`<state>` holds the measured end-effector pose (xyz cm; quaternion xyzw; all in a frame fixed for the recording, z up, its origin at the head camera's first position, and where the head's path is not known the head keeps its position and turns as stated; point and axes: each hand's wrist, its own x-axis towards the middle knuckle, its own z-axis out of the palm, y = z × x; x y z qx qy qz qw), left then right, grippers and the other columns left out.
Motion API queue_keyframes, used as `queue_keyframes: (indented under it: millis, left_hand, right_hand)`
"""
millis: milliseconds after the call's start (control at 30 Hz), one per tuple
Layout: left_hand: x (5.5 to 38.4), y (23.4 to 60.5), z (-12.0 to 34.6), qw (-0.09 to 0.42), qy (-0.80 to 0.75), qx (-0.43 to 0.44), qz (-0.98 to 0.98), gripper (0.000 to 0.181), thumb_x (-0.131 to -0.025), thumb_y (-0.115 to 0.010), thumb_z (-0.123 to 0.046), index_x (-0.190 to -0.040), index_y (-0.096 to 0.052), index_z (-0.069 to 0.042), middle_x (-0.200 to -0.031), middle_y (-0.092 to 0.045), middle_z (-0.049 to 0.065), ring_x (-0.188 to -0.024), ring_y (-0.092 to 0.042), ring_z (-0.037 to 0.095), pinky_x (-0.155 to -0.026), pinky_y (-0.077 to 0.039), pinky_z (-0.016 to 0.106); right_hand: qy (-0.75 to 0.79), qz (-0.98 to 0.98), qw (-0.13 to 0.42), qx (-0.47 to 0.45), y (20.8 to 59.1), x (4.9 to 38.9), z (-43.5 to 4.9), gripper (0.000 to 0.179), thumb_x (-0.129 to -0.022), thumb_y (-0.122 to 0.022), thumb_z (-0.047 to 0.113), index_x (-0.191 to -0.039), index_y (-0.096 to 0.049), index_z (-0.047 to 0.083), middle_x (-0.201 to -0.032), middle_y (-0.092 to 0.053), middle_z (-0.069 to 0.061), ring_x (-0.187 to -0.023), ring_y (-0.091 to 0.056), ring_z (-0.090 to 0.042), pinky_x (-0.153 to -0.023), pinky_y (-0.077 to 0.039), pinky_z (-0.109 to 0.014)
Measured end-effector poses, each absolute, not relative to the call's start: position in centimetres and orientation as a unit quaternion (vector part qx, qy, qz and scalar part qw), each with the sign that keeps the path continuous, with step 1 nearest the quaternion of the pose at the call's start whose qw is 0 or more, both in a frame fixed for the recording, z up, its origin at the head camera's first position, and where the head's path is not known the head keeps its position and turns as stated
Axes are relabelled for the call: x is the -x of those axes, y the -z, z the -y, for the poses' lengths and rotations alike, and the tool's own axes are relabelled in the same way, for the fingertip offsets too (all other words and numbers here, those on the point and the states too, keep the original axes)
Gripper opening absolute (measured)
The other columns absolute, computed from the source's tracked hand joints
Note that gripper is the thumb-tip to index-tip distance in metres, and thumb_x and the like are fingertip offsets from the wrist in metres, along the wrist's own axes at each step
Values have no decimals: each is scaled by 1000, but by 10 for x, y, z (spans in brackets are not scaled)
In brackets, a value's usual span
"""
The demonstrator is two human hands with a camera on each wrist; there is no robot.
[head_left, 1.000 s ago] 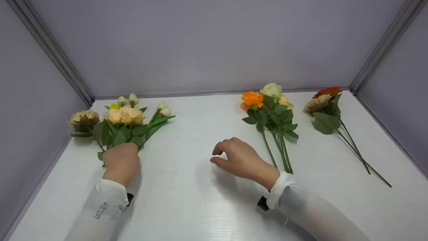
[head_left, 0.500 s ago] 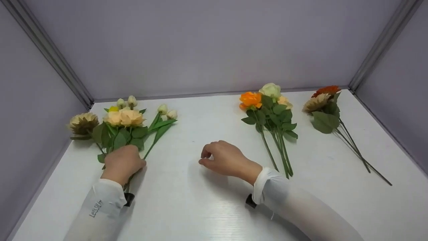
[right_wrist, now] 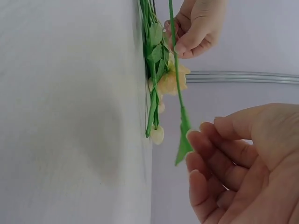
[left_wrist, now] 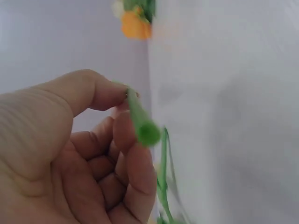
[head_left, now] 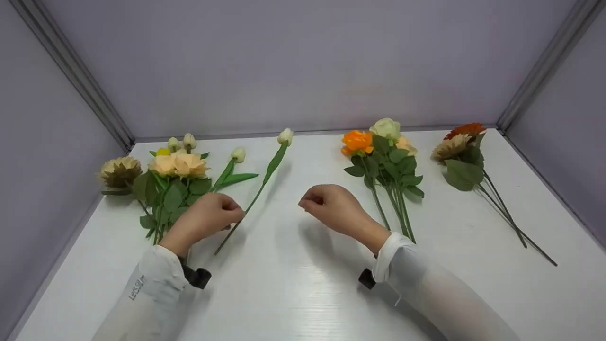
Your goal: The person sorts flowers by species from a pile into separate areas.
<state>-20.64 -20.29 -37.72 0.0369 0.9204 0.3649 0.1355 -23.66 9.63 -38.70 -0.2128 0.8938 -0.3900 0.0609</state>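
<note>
My left hand pinches the stem of a white tulip between thumb and index finger. The tulip slants up and to the right, raised off the table. In the left wrist view the cut stem end points toward the camera. Facing it, my right hand hovers with fingers loosely bent, holding nothing. From the right wrist view, the tulip's leaf appears by the right fingertips; whether they touch is unclear. A second white tulip lies behind the left hand, beside peach flowers.
At left, a beige flower lies by the pile. Right of centre lie an orange flower and a pale green rose. A rust-red flower and a beige one lie far right. Walls enclose the white table.
The left hand has drawn one tulip out of the left pile, lifting it and moving right. My right hand shifted left, then back right and slightly up, its thumb and fingers closer together.
</note>
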Motion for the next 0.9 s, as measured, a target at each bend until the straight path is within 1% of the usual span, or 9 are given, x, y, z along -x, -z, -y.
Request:
queue_keyframes:
  millis: [133,267,333,433,500,600,700,800,900]
  left_hand:
    - [207,367,176,123,-428,-58,-893,24,-100,-65,-31,-103,-76,-10,-96,-70,4,-84,-65,20,-77,-50,37]
    - [205,359,147,115,-488,-72,-862,22,-99,-68,-30,-105,-76,-11,-98,-71,4,-85,-65,21,-79,-54,37]
    - [204,356,134,116,-510,-81,-849,21,-99,-69,-29,-106,-76,-11,-100,-71,3,-85,-65,21,-80,-55,36]
    - [204,354,120,116,-527,-96,-836,18,-98,-69,-27,-105,-76,-11,-98,-71,3,-83,-65,20,-80,-56,36]
    - [205,355,114,113,-533,-104,-832,18,-98,-69,-25,-104,-76,-10,-97,-71,2,-82,-65,20,-79,-56,36]
    - [206,357,106,106,-539,-107,-829,17,-98,-68,-24,-102,-76,-10,-95,-71,2,-80,-64,19,-77,-55,35]
    - [206,359,101,95,-538,-113,-830,18,-98,-68,-23,-103,-76,-9,-95,-72,1,-80,-64,19,-76,-55,34]
    - [204,359,97,84,-530,-122,-835,17,-99,-67,-25,-104,-76,-11,-96,-71,0,-82,-65,19,-77,-55,35]
    - [201,357,96,47,-495,-135,-857,17,-101,-66,-30,-107,-75,-16,-98,-70,-3,-87,-64,17,-78,-53,37]
  right_hand:
    - [474,-859,59,184,379,242,-100,15,-101,-68,32,-102,-78,21,-93,-73,0,-86,-66,-23,-76,-54,-38]
    - [558,-813,62,154,373,248,-103,22,-99,-70,36,-106,-78,17,-97,-74,-3,-95,-66,-30,-83,-53,-39]
    - [590,-793,65,136,369,250,-106,27,-98,-71,39,-109,-78,16,-99,-74,-4,-96,-65,-30,-81,-52,-37]
    - [625,-769,72,115,362,251,-111,32,-96,-73,40,-111,-77,13,-100,-73,-6,-93,-63,-27,-72,-47,-32]
    - [639,-758,74,110,359,252,-113,31,-94,-75,38,-110,-77,11,-98,-72,-8,-88,-62,-25,-66,-45,-29]
    - [648,-750,78,104,355,254,-117,28,-93,-77,34,-106,-78,10,-95,-72,-8,-84,-60,-21,-62,-43,-25]
    - [650,-750,78,97,352,255,-120,22,-92,-77,31,-101,-78,11,-92,-71,-7,-81,-59,-19,-60,-42,-23]
    - [646,-754,81,91,348,257,-123,19,-92,-76,28,-100,-78,10,-91,-70,-7,-80,-57,-19,-62,-41,-25]
    - [624,-771,83,92,344,261,-123,21,-92,-74,28,-101,-78,9,-91,-69,-6,-82,-55,-19,-68,-42,-29]
